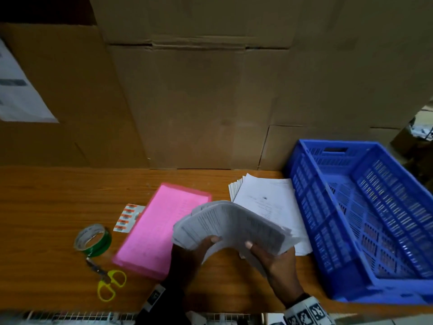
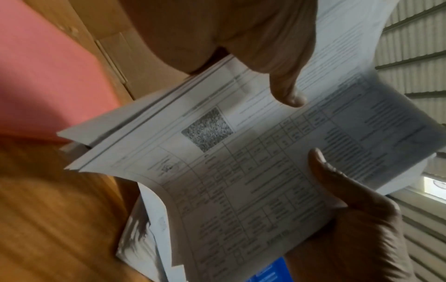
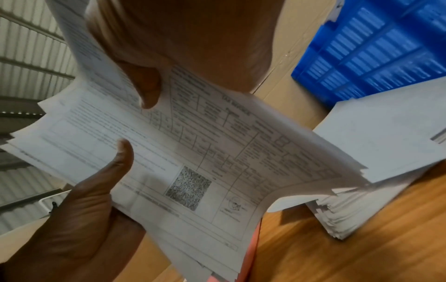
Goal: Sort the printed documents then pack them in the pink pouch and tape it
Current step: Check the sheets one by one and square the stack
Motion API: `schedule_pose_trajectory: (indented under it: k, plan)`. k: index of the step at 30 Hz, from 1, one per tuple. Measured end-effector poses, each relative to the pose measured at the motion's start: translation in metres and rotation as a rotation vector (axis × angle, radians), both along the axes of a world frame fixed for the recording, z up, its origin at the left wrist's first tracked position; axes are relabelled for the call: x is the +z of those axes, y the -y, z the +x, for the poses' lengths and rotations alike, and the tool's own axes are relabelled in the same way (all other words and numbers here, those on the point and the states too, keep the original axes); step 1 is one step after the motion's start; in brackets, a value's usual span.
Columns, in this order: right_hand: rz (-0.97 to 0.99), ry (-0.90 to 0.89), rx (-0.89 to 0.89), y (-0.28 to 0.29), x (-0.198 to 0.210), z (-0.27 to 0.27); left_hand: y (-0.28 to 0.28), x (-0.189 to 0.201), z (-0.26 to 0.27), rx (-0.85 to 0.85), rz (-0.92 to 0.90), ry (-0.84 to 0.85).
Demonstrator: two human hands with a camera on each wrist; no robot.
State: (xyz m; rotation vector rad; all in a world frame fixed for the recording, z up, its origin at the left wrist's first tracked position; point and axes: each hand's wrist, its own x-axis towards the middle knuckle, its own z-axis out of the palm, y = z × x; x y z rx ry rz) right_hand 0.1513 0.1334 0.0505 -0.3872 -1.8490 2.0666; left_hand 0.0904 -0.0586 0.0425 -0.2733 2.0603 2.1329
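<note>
Both hands hold a thick stack of printed documents [image 1: 230, 225] bowed above the near half of the wooden bench [image 1: 58, 195]. The left hand [image 1: 187, 254] grips its left edge and the right hand [image 1: 276, 261] its right edge, fingers curled beneath, thumbs on top (top sheet shows a table and a square code). The pink pouch [image 1: 159, 226] lies flat just left. A second paper pile [image 1: 269, 202] lies behind, touching a blue crate [image 1: 365, 219] at the bench's right end. Green tape [image 1: 93, 240] and yellow scissors [image 1: 110, 285] lie left; bare wood lies beyond them. Cardboard boxes [image 1: 199, 102] wall the back edge.
</note>
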Motion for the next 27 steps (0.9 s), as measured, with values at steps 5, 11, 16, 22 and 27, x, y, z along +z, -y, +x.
schedule_pose_trajectory:
  k: [5, 11, 16, 22, 27]
  plan:
    - [0.059, -0.004, 0.051, -0.008, -0.003, 0.003, -0.006, 0.0, -0.001, 0.058, -0.093, -0.049]
    - [0.013, 0.131, 0.056, -0.024, -0.02, 0.008, 0.013, -0.018, -0.005, -0.138, -0.191, -0.139]
    - [-0.008, 0.151, 0.11, -0.023, -0.025, 0.003, 0.01, -0.011, -0.009, -0.173, -0.149, -0.069]
    - [0.095, 0.121, 0.043, 0.0, -0.025, -0.006, -0.019, 0.019, 0.005, -0.008, -0.048, -0.061]
    - [0.054, 0.094, 0.007, -0.009, -0.009, -0.003, -0.009, 0.023, -0.006, -0.01, -0.027, -0.166]
